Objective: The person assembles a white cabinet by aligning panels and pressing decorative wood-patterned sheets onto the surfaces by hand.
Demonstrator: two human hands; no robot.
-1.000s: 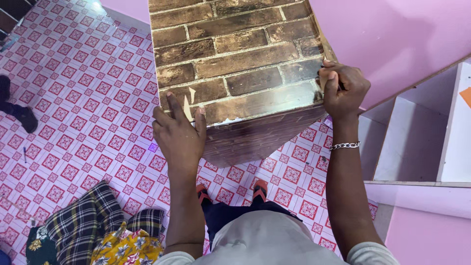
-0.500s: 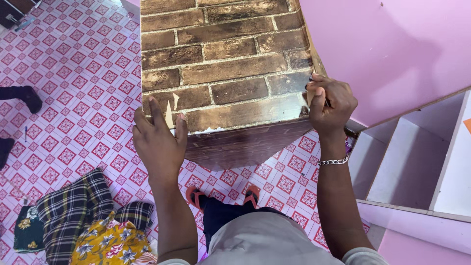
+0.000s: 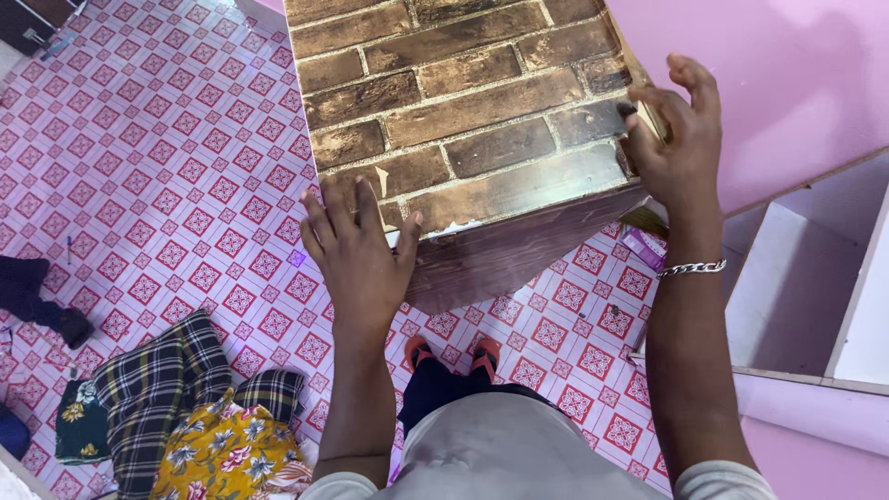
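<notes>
Brown brick-pattern sheet [image 3: 463, 102] covers the top of a dark wooden box [image 3: 519, 255] that fills the upper middle of the view; its far end is cut off by the top edge, so its full length cannot be seen. At the near edge the sheet is torn or lifted in places, showing small white patches beside the left thumb.

Left hand [image 3: 356, 250] lies flat at about 9 o'clock from the box's near corner, fingers spread and pressed on the sheet, the thumb at the edge. Right hand [image 3: 676, 139] sits at about 2 o'clock, at the box's right edge, fingers curled over it; whether they pinch the sheet's margin or only rest on it cannot be told, as the fingertips are partly hidden. A silver bracelet [image 3: 693, 268] circles that wrist.

Below the box, red-and-white patterned floor [image 3: 167, 167] shows, with orange sandals [image 3: 449, 352] partly hidden by the person's body. At 7 o'clock lies a heap of checked and flowered cloth [image 3: 185, 417]. Pink panel [image 3: 787, 83] stands at 1 o'clock; white shelf compartments [image 3: 796, 287] at 4 o'clock are cut off by the frame.
</notes>
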